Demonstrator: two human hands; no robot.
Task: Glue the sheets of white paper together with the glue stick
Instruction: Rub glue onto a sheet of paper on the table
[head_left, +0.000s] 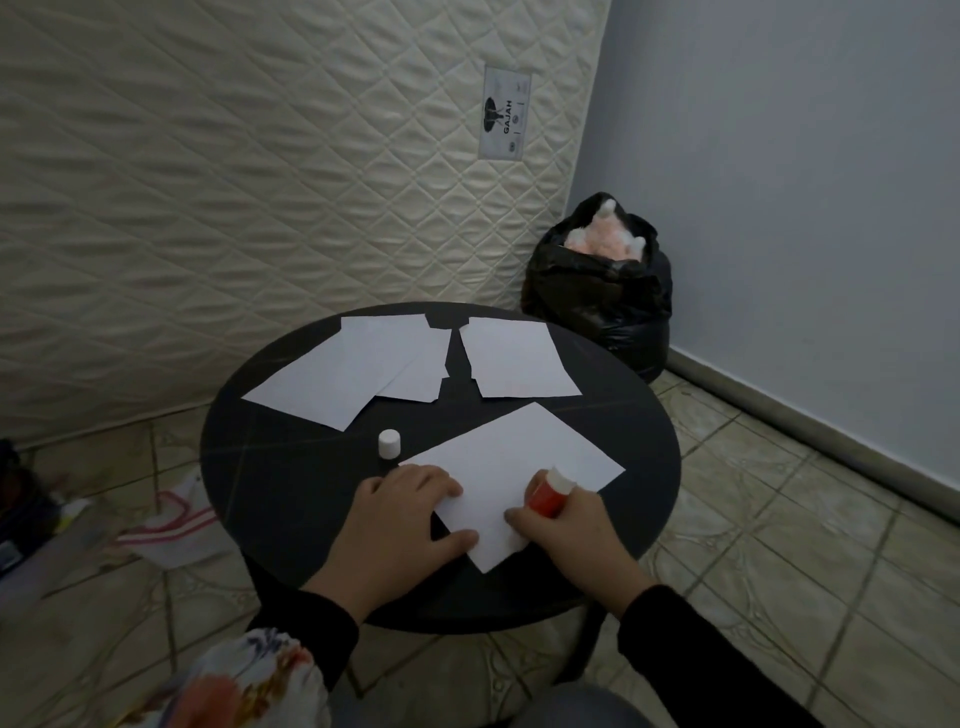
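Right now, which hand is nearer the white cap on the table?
Left. The left hand rests on the near sheet's left edge, just below the white cap. The right hand grips the glue stick farther right, across the sheet.

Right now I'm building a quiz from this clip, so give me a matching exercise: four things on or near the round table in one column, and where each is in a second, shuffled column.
Things:
1. glue stick
2. white cap
3. nearest sheet
4. black bag

Places:
A. on the floor, in the corner behind the table
B. gripped in the right hand
C. standing alone on the table, between the paper piles
D. under the fingers of the left hand

Pairs: 1-B, 2-C, 3-D, 4-A
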